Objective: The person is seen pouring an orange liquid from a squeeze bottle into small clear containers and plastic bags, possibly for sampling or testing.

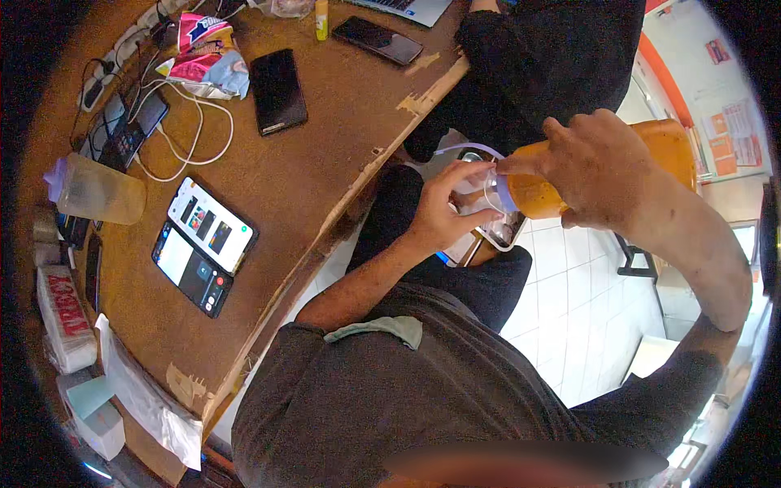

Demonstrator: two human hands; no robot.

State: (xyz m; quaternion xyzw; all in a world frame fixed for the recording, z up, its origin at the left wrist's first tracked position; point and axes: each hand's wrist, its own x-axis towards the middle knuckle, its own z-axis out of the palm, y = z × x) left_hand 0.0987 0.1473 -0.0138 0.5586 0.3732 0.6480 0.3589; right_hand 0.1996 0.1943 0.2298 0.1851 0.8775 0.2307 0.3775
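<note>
My right hand (601, 165) grips a pitcher of orange-brown liquid (668, 143), tilted nearly on its side, its purple rim pointing left. My left hand (448, 207) holds a clear plastic cup (492, 190) by its side, its mouth against the pitcher's rim. Whether liquid is flowing cannot be made out. A pale purple strap or lid edge (470, 147) curves out left of the rim. Below the hands lies a metal tray (511, 236) with clear items on it, partly hidden by my left hand and the cup.
On the wooden table (293, 201) at left lie two lit phones (204, 244), dark phones (279, 91), white cables (198, 131), a snack bag (210, 58) and a lidded plastic pitcher (104, 189). Another person's dark-clothed legs (549, 55) are close at the top. White floor tiles (561, 293) show below.
</note>
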